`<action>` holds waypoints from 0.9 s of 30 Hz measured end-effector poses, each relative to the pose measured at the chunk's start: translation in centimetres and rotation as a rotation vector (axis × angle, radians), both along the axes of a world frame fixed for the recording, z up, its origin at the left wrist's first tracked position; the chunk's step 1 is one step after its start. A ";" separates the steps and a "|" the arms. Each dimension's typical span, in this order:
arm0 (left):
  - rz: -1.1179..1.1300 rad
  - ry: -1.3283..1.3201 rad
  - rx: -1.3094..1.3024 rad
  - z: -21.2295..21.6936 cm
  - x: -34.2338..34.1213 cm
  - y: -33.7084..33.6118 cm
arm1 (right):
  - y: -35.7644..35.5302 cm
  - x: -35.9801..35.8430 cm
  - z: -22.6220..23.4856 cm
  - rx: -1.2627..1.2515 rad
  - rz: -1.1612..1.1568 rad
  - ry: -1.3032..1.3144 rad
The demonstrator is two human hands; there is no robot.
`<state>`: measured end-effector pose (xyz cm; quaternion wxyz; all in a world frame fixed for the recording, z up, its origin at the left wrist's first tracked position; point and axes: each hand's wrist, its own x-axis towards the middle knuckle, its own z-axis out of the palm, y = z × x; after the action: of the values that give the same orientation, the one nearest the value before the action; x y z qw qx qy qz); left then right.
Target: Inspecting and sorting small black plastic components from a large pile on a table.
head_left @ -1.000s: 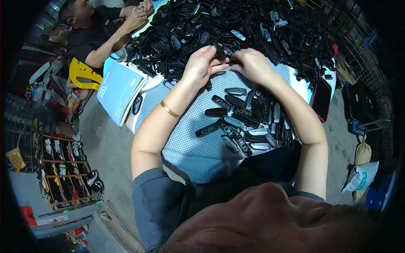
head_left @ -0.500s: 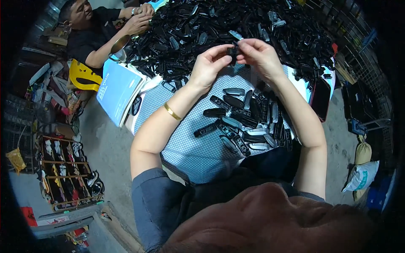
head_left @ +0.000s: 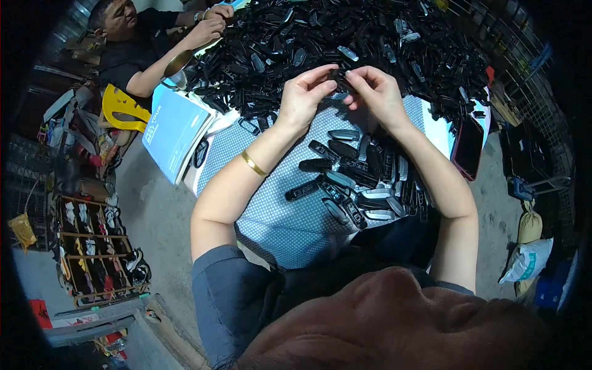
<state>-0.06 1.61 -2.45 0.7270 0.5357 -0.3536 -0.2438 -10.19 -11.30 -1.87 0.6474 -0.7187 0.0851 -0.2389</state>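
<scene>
Both hands meet above the table at the near edge of a large heap of black plastic casings [head_left: 320, 37]. Between their fingertips is a small black plastic piece [head_left: 340, 79], too dark against the heap to make out its exact shape. My left hand [head_left: 303, 98] pinches it from the left, thumb and forefinger closed. From the right, my right hand [head_left: 383, 95] grips it with thumb and fingers. Below the hands, several long black and silver-grey casings [head_left: 364, 166], looking like key-fob shells, lie loosely grouped on the patterned tabletop [head_left: 277, 216].
A blue-covered book [head_left: 176, 132] lies at the table's left edge, near a metal bowl [head_left: 177, 68]. Across on the left sits a co-worker [head_left: 139, 49], hands at the heap. A dark phone [head_left: 468, 148] rests at the right edge. A yellow plastic stool [head_left: 120, 108] stands left.
The black piece has turned from upright to a more slanted position between my fingertips. My right-hand fingers have shifted slightly downward. The co-worker's hands have moved a little.
</scene>
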 end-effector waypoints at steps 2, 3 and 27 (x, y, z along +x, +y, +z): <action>0.026 0.010 0.011 -0.1 0.0 -0.1 | 0.4 0.1 -0.3 -0.047 -0.038 -0.008; 0.011 0.052 0.014 -0.2 0.0 -0.2 | 0.7 0.1 -0.4 -0.091 -0.077 -0.016; 0.040 -0.742 0.362 3.4 1.4 2.3 | -2.1 -0.7 -0.5 -0.675 0.209 0.218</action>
<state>1.30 3.95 0.92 0.4487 0.7134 -0.5325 -0.0781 -10.85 -13.38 -2.34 0.3819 -0.9178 -0.0040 -0.1084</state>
